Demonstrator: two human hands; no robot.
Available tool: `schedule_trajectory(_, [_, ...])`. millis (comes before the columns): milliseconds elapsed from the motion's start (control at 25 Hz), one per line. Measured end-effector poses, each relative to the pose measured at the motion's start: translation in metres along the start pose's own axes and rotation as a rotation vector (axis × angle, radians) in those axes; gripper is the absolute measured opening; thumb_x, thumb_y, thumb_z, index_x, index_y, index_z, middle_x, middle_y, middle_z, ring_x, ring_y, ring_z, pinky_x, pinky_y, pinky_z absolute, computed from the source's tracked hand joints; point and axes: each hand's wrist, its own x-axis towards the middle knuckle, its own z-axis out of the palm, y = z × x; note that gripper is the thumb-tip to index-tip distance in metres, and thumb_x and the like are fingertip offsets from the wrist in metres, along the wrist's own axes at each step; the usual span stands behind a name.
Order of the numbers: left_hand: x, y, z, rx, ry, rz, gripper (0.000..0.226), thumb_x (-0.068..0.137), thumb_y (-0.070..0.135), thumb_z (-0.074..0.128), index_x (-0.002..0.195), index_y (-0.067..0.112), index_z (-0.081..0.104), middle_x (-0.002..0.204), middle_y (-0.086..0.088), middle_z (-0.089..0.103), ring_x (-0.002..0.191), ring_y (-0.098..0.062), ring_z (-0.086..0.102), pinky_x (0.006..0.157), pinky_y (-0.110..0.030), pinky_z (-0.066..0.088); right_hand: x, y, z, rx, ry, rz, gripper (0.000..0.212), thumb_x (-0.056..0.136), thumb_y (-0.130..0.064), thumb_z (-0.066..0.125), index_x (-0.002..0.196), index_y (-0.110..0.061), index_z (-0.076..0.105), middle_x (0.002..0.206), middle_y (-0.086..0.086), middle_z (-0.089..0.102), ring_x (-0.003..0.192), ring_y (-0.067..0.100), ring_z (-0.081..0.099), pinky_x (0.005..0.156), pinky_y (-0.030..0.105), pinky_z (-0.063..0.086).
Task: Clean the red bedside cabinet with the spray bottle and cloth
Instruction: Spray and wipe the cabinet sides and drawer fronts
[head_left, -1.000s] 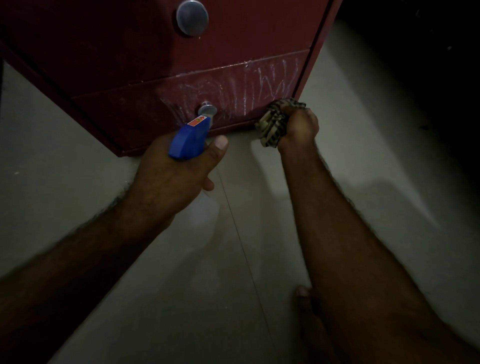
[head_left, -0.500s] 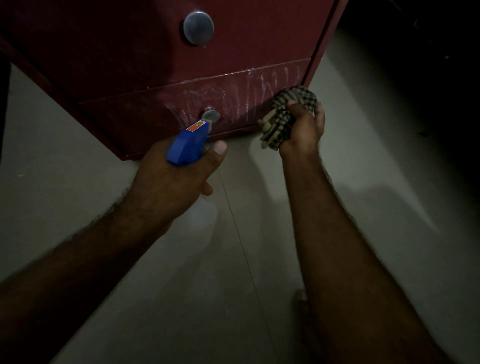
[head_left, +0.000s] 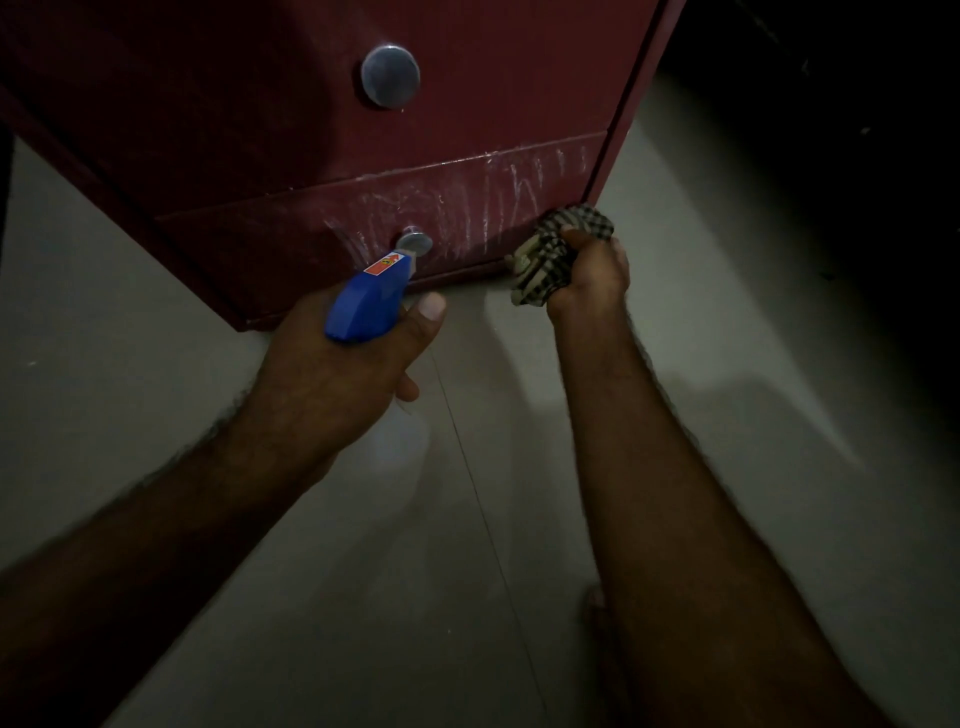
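Pale floor (head_left: 363, 571) lay dim beneath the red cabinet (head_left: 234, 130). At the cabinet's lower right front corner, the right grip (head_left: 592, 275) clenched the checked cloth (head_left: 550, 260), which looked soft and best held wadded in the palm. Before the cabinet's lower knob (head_left: 414, 244), the left grip (head_left: 332, 384) wrapped the spray bottle (head_left: 363, 306), likely light, rigid plastic, slick if wet.

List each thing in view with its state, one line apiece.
upper drawer, closed.
lower drawer, closed, front streaked with whitish smears.
spray bottle, held in the left hand, nozzle pointing at the lower drawer.
cloth, bunched up, gripped by the right hand at the lower drawer's right end.
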Motion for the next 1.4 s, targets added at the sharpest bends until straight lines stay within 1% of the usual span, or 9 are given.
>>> schedule_trajectory(160, [0.0,-0.001,-0.001,0.03,-0.002,-0.005,0.035,0.079,0.062,0.06,0.105,0.039,0.054,0.077,-0.008,0.072,0.063,-0.005,0.07,0.061,-0.024,0.046,-0.013,-0.014,0.015,0.042,-0.043,-0.061,0.078,0.08,0.008,0.073,0.152,-0.007,0.046,0.124,0.025,0.069,0.101,0.043,0.074,0.078,0.063,0.062])
schedule_trajectory(240, [0.0,-0.002,-0.001,0.044,0.013,-0.012,0.042,0.081,0.061,0.06,0.109,0.03,0.058,0.077,-0.008,0.072,0.061,-0.003,0.068,0.06,-0.023,0.044,-0.022,-0.026,0.019,0.091,-0.057,-0.136,0.082,0.085,0.011,0.072,0.156,-0.015,0.041,0.119,0.017,0.069,0.097,0.037,0.075,0.079,0.056,0.064])
schedule_trajectory(400, [-0.002,-0.001,-0.002,0.063,0.018,-0.019,0.037,0.083,0.058,0.06,0.102,0.026,0.059,0.077,-0.009,0.072,0.057,0.0,0.065,0.059,-0.022,0.042,-0.025,-0.025,0.018,0.09,-0.018,-0.105,0.089,0.088,0.013,0.069,0.162,-0.02,0.033,0.115,0.012,0.066,0.086,0.026,0.072,0.062,0.038,0.062])
schedule_trajectory(560, [-0.004,0.0,-0.001,0.069,0.024,-0.007,0.04,0.082,0.059,0.061,0.094,0.021,0.06,0.073,-0.01,0.071,0.051,0.001,0.063,0.057,-0.023,0.042,-0.029,-0.032,0.027,0.147,-0.097,-0.145,0.089,0.086,0.012,0.071,0.159,-0.022,0.035,0.122,0.013,0.068,0.099,0.033,0.075,0.081,0.052,0.065])
schedule_trajectory(640, [-0.004,-0.001,-0.002,0.045,0.022,-0.013,0.037,0.078,0.062,0.06,0.093,0.028,0.059,0.072,-0.009,0.071,0.054,-0.001,0.065,0.06,-0.024,0.043,-0.028,-0.031,0.026,0.155,-0.1,-0.153,0.086,0.085,0.014,0.072,0.157,-0.019,0.04,0.121,0.014,0.069,0.103,0.036,0.074,0.085,0.058,0.063])
schedule_trajectory(760, [-0.004,-0.002,-0.003,0.018,0.009,-0.01,0.032,0.08,0.061,0.061,0.103,0.041,0.052,0.076,-0.006,0.071,0.063,-0.004,0.069,0.062,-0.025,0.046,-0.027,-0.028,0.025,0.159,-0.043,-0.095,0.078,0.084,0.02,0.066,0.152,-0.012,0.047,0.12,0.017,0.071,0.101,0.037,0.074,0.082,0.054,0.064])
schedule_trajectory(960, [-0.003,-0.005,-0.006,0.012,0.02,-0.02,0.028,0.08,0.061,0.062,0.095,0.038,0.055,0.074,-0.008,0.072,0.066,-0.011,0.07,0.065,-0.027,0.047,-0.032,-0.013,0.03,0.066,-0.166,-0.234,0.079,0.073,0.025,0.071,0.139,-0.017,0.057,0.125,0.015,0.072,0.107,0.036,0.074,0.088,0.058,0.062])
schedule_trajectory(1160, [-0.005,0.0,-0.006,0.033,0.013,-0.022,0.025,0.081,0.06,0.06,0.09,0.037,0.053,0.077,-0.009,0.072,0.065,-0.009,0.069,0.062,-0.025,0.044,-0.02,-0.018,0.023,0.08,-0.091,-0.199,0.09,0.077,0.029,0.066,0.154,-0.012,0.045,0.119,0.019,0.072,0.109,0.039,0.072,0.089,0.058,0.062])
schedule_trajectory(1400, [-0.006,-0.002,-0.005,0.055,-0.005,-0.021,0.029,0.075,0.065,0.056,0.088,0.039,0.052,0.077,-0.008,0.072,0.066,-0.008,0.069,0.061,-0.024,0.044,-0.035,0.003,0.03,-0.108,-0.196,-0.295,0.087,0.074,0.025,0.073,0.15,-0.009,0.049,0.115,0.008,0.075,0.107,0.029,0.074,0.089,0.047,0.064])
